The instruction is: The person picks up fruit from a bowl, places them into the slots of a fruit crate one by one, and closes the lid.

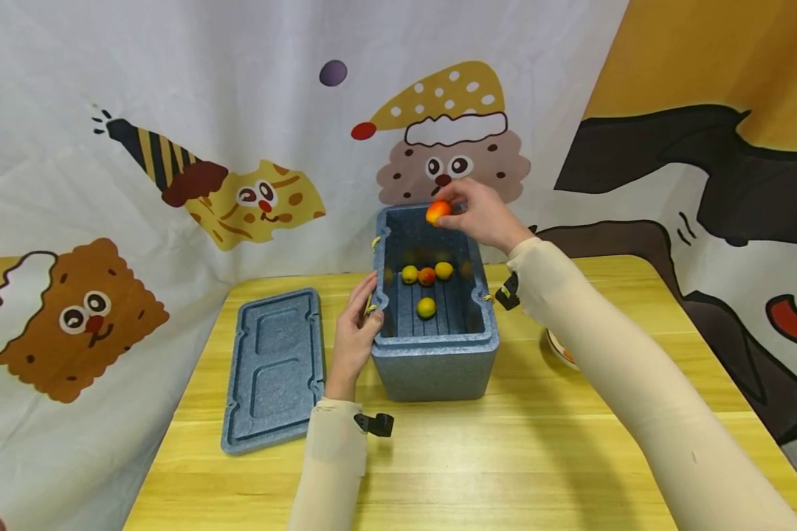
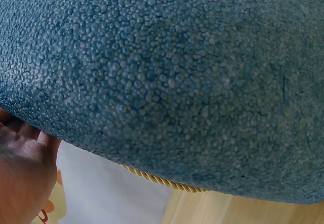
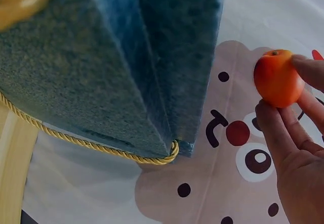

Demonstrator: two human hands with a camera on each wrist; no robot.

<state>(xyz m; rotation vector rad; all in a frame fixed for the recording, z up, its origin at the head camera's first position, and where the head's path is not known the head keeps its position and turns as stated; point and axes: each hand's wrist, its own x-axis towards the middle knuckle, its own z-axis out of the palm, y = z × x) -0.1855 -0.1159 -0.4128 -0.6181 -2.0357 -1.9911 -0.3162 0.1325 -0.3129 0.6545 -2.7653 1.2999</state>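
Observation:
My right hand [image 1: 481,210] pinches a small red-orange fruit [image 1: 437,213] between thumb and fingertips, above the far end of a blue-grey foam box [image 1: 432,369]. In the right wrist view the fruit [image 3: 277,78] shows its stem dimple, beyond the box wall. Inside the box lie three yellow fruits [image 1: 426,308] and another red-orange fruit [image 1: 426,276]. My left hand [image 1: 356,335] holds the box's left side, thumb at the rim and fingers along the wall. In the left wrist view, foam hides the fingertips of this hand [image 2: 25,158].
The box's lid [image 1: 275,369] lies flat on the wooden table [image 1: 432,472], left of the box. A bowl [image 1: 558,346] stands at the right, partly hidden by my right sleeve. Yellow cord [image 3: 91,145] runs along the box's outside. A printed cloth [image 1: 252,88] hangs behind the table.

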